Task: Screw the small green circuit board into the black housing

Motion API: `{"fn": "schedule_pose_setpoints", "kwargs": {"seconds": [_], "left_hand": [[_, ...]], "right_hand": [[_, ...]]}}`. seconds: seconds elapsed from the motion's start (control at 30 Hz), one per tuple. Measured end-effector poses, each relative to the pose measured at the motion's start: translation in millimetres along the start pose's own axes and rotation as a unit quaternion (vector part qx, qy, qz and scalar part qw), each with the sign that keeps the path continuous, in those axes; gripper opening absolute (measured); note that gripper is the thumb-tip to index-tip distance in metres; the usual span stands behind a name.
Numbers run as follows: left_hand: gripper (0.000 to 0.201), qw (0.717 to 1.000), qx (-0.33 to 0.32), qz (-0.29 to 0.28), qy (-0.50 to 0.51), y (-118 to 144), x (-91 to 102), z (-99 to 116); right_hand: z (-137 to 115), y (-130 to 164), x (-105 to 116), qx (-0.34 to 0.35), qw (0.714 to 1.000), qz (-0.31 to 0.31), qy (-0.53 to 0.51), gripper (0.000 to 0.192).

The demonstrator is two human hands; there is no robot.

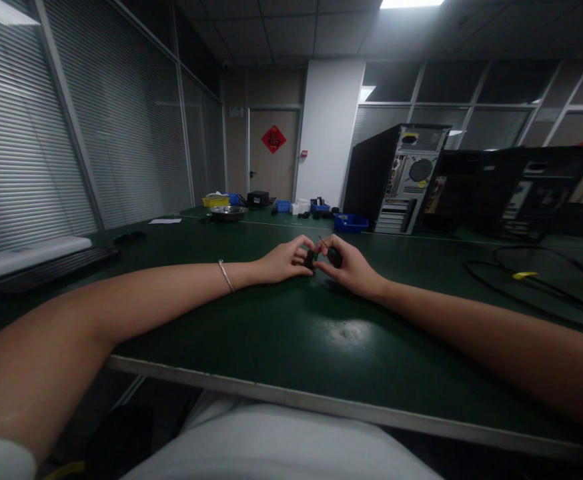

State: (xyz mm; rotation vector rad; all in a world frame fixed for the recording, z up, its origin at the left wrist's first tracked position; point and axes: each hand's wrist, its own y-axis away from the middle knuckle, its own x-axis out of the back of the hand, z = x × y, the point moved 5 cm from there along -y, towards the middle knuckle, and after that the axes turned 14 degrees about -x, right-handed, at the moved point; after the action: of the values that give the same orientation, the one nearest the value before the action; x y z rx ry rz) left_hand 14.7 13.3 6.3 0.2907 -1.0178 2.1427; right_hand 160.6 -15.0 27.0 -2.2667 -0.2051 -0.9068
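Over the green table (pixel 271 320), my left hand (pixel 285 260) is closed on a small black part (pixel 311 259), pinched between thumb and fingertips. The part's exact kind is too small and dark to make out. Close against it on the right, my right hand (pixel 349 267) is closed round what looks like a small screwdriver (pixel 334 257). Its dark handle sits in the palm, and a thin shaft points up and left from the fingers. The fingertips of both hands nearly meet at the black part, and they partly hide it.
At the back stand a metal bowl (pixel 228 213), a yellow basket (pixel 215 201), a blue tray (pixel 350 223) and a black box (pixel 258 198). A computer tower (pixel 396 180) stands back right. Black cables (pixel 546 283) lie right; a keyboard (pixel 56 267) lies left.
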Motion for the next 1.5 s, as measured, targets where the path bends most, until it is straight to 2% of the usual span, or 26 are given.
{"fn": "schedule_pose_setpoints", "kwargs": {"seconds": [0.17, 0.4, 0.67, 0.9, 1.07, 1.27, 1.5], "left_hand": [[0.044, 1.000, -0.012, 0.000, 0.020, 0, -0.4, -1], [0.042, 1.000, -0.001, 0.020, 0.002, 0, 1.3, 1], [0.042, 1.000, 0.003, 0.031, -0.007, 0, 1.6, 5], [0.029, 0.996, 0.027, 0.062, 0.065, -1, -0.2, 6], [0.032, 0.990, 0.037, 0.094, 0.103, -1, 2.6, -1], [0.026, 0.988, 0.059, 0.098, 0.107, -1, 4.5, -10], [0.027, 0.987, 0.075, 0.088, 0.112, -2, 3.0, -9]], "right_hand": [[-9, 1, -3, 0.024, 0.999, -0.017, -0.019, 0.016], [-6, 1, -1, 0.021, 0.999, 0.020, 0.033, 0.016], [-9, 3, -3, 0.025, 0.995, 0.035, 0.088, 0.018], [-9, 3, -7, 0.045, 0.994, 0.018, 0.102, 0.015], [-12, 3, -3, 0.068, 0.995, 0.029, 0.061, 0.014], [-2, -1, 3, 0.025, 0.997, 0.070, 0.030, 0.009], [4, -3, 3, -0.010, 0.997, 0.066, 0.029, 0.006]]}}
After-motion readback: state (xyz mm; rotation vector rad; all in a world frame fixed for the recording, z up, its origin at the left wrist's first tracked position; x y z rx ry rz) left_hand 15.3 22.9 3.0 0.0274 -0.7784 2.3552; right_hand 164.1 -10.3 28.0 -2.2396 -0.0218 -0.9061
